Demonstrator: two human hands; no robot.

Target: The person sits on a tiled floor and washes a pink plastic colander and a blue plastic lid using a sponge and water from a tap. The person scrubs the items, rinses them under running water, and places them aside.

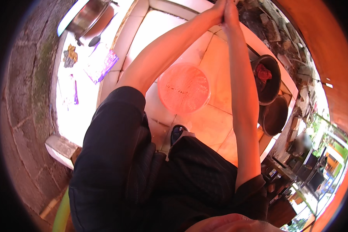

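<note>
My left hand (219,8) and my right hand (231,13) meet at the top edge of the view, side by side and touching. Their fingers are mostly cut off by the frame, so whether anything is held there is hidden. Both bare forearms stretch forward over a tiled basin floor (217,72). Between the arms, on those tiles, sits a round pink plastic basket (184,88) with a pierced leaf pattern. It looks empty, and neither hand is on it. A sandalled foot (178,133) shows just nearer to me.
On the bright left ledge are a metal pot (87,17), a dark spoon (95,41), a purple-and-white packet (103,68) and a scrubber (70,56). Right of my arm stand two dark buckets (271,90) (276,116), one holding something red. A block wall (23,87) borders the left.
</note>
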